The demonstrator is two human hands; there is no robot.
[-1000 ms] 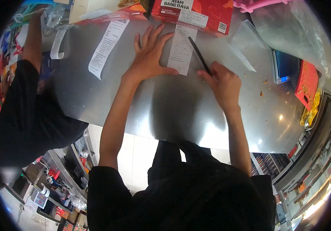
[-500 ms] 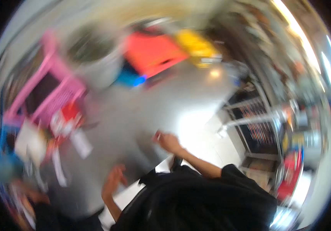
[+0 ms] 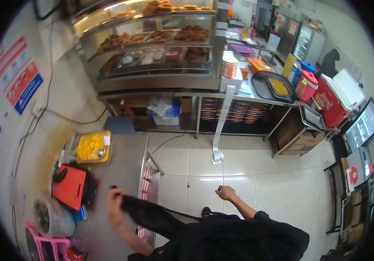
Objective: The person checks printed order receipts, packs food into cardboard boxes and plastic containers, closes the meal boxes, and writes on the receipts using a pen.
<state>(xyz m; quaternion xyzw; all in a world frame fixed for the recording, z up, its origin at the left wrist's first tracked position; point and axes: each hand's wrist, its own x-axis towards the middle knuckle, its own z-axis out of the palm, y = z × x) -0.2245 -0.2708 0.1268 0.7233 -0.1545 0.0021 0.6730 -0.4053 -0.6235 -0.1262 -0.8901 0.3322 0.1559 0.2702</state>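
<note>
My left hand (image 3: 115,201) is over the steel table, its fingers closed on the end of a black cloth (image 3: 154,213). The cloth stretches from this hand back to the black clothing (image 3: 235,239) on my body. Out over the floor, my right hand (image 3: 226,192) has its fingers curled in, and nothing shows in it. Near my left hand on the steel table (image 3: 121,165) lie a red cutting board (image 3: 70,187) and a tray of yellow food pieces (image 3: 92,147).
A heated display case (image 3: 152,82) with fried food stands ahead. A long paper strip (image 3: 224,117) hangs from the counter to the floor. A clear tub (image 3: 56,219) and pink plastic basket (image 3: 50,243) are at left. A red cooler (image 3: 328,98) is at right.
My view has swung right, from the steel table towards the display case and tiled floor. My left hand has taken hold of the black cloth and drawn it out to the left.
</note>
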